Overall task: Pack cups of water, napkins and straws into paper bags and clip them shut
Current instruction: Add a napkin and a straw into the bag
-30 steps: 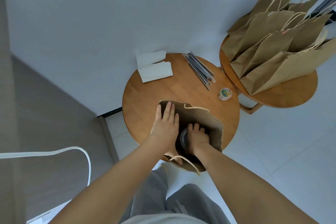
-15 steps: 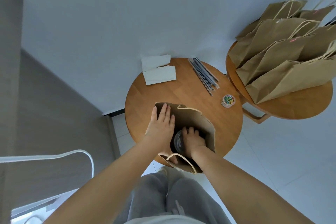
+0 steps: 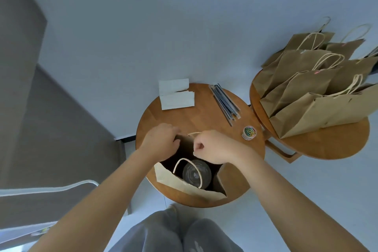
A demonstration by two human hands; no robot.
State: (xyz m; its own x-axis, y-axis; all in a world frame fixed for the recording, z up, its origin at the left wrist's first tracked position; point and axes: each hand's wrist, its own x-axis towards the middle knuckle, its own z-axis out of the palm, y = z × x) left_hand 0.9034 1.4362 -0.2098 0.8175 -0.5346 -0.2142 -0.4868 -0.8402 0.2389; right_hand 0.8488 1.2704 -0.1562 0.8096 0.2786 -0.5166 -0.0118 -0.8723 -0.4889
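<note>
The left hand (image 3: 160,142) curls its fingers over the far left rim of the open paper bag (image 3: 190,187), gripping the edge. The right hand (image 3: 210,146) is closed in a fist at the far rim beside it; it seems to pinch the paper or the far rope handle, though the view does not settle which. Below them, deep in the bag, stands the lidded cup of water (image 3: 196,173), upright, with the near rope handle (image 3: 188,170) arching across its lid.

The risk from here is a tug too hard on the rim — thin kraft paper creases and tears easily, and dragging the bag sideways could tip the cup and slosh water against its lid. The bag sits close to the near edge of the round wooden table (image 3: 204,120), so a pull toward the body might slide it off.

The cup is clear plastic, round and glossy; the bag is matte brown, stiffly folded. On the far left lie flat white napkins (image 3: 177,96), on the far right a sheaf of slim wrapped straws (image 3: 225,103), and to the right a small tub of coloured paper clips (image 3: 249,133). Packed bags (image 3: 315,96) lean together on a second round table (image 3: 331,141) — already clipped, by the look of it.
</note>
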